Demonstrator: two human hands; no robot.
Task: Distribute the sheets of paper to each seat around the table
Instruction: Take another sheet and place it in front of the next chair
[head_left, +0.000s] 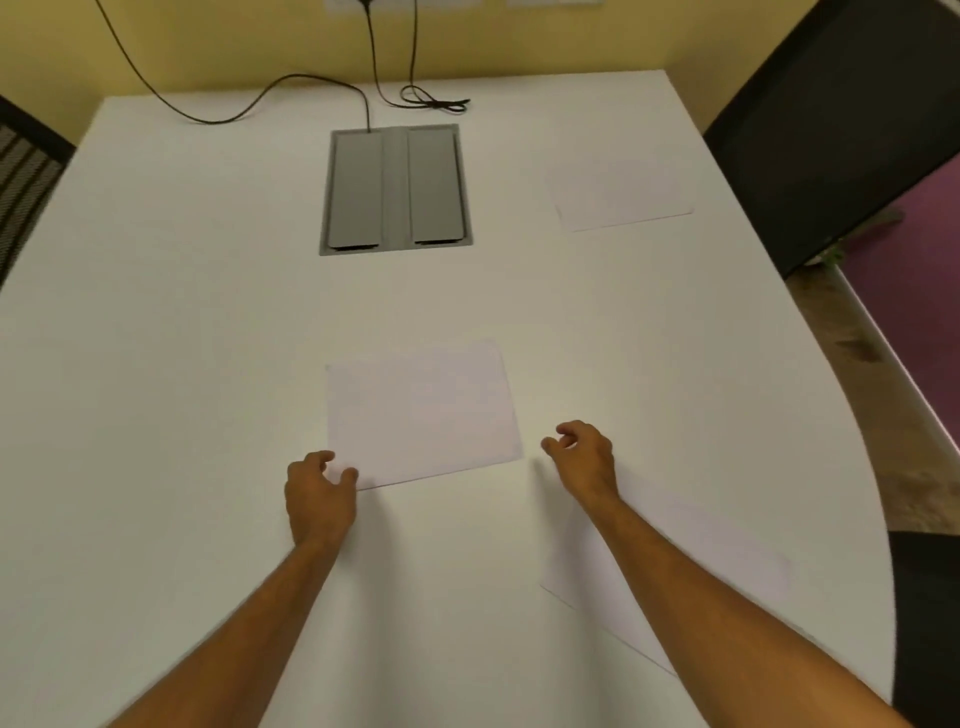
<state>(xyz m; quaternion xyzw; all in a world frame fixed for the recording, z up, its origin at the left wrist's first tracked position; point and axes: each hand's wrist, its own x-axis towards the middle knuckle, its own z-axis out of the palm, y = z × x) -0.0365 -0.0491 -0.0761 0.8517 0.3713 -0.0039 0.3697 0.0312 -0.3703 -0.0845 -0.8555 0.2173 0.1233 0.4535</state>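
Middle sheet (421, 413) flat on table (182, 312), near front edge; left hand (318, 491) pinching its near-left corner, right hand (582, 457) loosely curled, empty, just beside right edge. Likely light, limp, clinging to surface. Best lifted at a corner or slid off.
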